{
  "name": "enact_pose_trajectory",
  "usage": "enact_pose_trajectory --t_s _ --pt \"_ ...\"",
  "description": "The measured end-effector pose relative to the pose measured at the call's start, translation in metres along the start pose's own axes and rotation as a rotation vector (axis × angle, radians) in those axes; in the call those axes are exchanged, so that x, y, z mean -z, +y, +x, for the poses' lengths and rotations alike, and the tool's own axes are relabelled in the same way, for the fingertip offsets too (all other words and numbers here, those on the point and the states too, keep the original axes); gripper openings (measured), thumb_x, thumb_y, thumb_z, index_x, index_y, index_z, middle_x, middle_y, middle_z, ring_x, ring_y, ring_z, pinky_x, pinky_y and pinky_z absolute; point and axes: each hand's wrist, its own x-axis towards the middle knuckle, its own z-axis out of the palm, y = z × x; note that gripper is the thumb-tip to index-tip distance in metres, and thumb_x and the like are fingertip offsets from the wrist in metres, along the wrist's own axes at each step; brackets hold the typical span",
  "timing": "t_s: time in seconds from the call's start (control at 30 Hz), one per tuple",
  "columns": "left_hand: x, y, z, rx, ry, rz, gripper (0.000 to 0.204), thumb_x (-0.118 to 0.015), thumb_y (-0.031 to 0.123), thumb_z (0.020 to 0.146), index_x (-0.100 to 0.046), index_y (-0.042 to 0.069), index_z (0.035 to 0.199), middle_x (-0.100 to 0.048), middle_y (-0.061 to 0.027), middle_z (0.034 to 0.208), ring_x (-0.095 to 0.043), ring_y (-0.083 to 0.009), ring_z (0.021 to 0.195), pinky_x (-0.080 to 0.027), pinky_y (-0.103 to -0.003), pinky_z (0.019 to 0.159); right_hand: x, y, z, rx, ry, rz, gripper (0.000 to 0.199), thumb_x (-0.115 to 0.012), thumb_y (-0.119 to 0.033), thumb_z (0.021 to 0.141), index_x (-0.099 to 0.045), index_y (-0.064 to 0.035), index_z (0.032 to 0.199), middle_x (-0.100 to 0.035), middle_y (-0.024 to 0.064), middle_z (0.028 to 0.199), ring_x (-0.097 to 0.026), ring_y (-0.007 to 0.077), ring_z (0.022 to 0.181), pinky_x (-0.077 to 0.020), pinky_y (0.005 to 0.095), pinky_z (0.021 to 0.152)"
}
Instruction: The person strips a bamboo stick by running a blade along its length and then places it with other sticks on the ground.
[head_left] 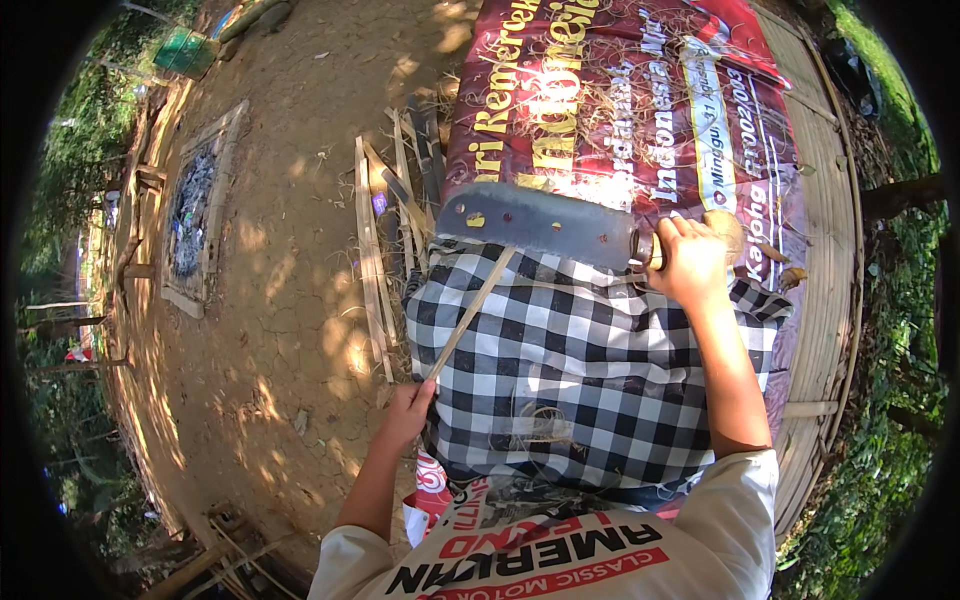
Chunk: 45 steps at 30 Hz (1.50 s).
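My right hand (692, 262) is closed round the handle of a broad, dark-bladed machete (545, 226). Its blade points left across the far edge of a black-and-white checked cloth (570, 365) that covers my lap. In my left hand (406, 412) the fingers pinch the near end of a thin bamboo strip (468, 320). The strip slants up and to the right over the cloth, and its far end meets the lower edge of the blade. Whether it runs on under the blade is hidden.
A dark red printed banner (620, 110), strewn with curly shavings, covers a bamboo-slat platform (825, 300). Long split bamboo pieces (370, 260) lean or lie along its left side. On the bare earth farther left is a framed ash pit (195, 210); a green basket (185, 52) stands beyond.
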Motion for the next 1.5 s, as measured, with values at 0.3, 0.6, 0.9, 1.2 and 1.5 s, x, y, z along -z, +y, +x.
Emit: enact_pose_trajectory --t_s 0.3,0.6,0.9,1.2,1.5 --pt "0.002 0.016 0.001 -0.003 -0.043 0.033 0.051 -0.05 0.037 0.097 -0.053 -0.003 0.066 -0.042 0.0016 0.056 -0.038 -0.0085 0.056 -0.032 -0.03 0.05 0.004 -0.004 -0.004 -0.049 -0.012 0.034 0.021 -0.067 -0.017 0.065 -0.053 -0.0057 0.077 -0.059 0.0111 0.073 -0.063 0.0302 0.071 -0.0498 0.0397 0.065" --pt "0.001 0.014 -0.001 -0.039 -0.002 0.063 0.052 -0.049 0.038 0.097 -0.051 -0.003 0.065 -0.041 0.002 0.056 -0.038 -0.0095 0.056 -0.033 -0.031 0.05 -0.007 -0.027 -0.005 0.159 -0.086 0.062 0.027 -0.069 -0.019 0.06 -0.056 -0.0084 0.082 -0.058 0.008 0.074 -0.062 0.027 0.068 -0.0494 0.0378 0.068" --pt "-0.006 0.012 -0.005 -0.077 0.086 0.086 0.052 -0.048 0.038 0.097 -0.051 -0.001 0.063 -0.041 -0.0002 0.054 -0.038 -0.0105 0.054 -0.034 -0.032 0.05 0.049 0.091 -0.008 -0.782 0.033 0.011 0.026 -0.063 -0.019 0.072 -0.065 0.0002 0.089 -0.066 0.0245 0.078 -0.063 0.0432 0.082 -0.0491 0.05 0.075" --pt "-0.003 0.002 -0.003 -0.087 0.05 0.111 0.052 -0.047 0.038 0.098 -0.057 -0.006 0.072 -0.047 -0.0085 0.053 -0.044 -0.0169 0.054 -0.039 -0.036 0.053 0.062 0.044 -0.039 -0.531 0.086 0.096 0.028 -0.066 -0.016 0.067 -0.064 -0.0031 0.093 -0.065 0.0213 0.077 -0.062 0.0422 0.076 -0.0493 0.0473 0.069" --pt "-0.018 0.025 -0.021 -0.132 0.215 0.277 0.046 -0.048 0.036 0.097 -0.059 -0.004 0.078 -0.053 -0.0224 0.06 -0.053 -0.0345 0.056 -0.041 -0.041 0.055 0.042 -0.029 -0.021 -0.337 -0.096 0.42 0.017 -0.064 -0.013 0.066 -0.062 -0.0032 0.08 -0.063 0.0199 0.073 -0.062 0.0408 0.071 -0.0503 0.0458 0.065"
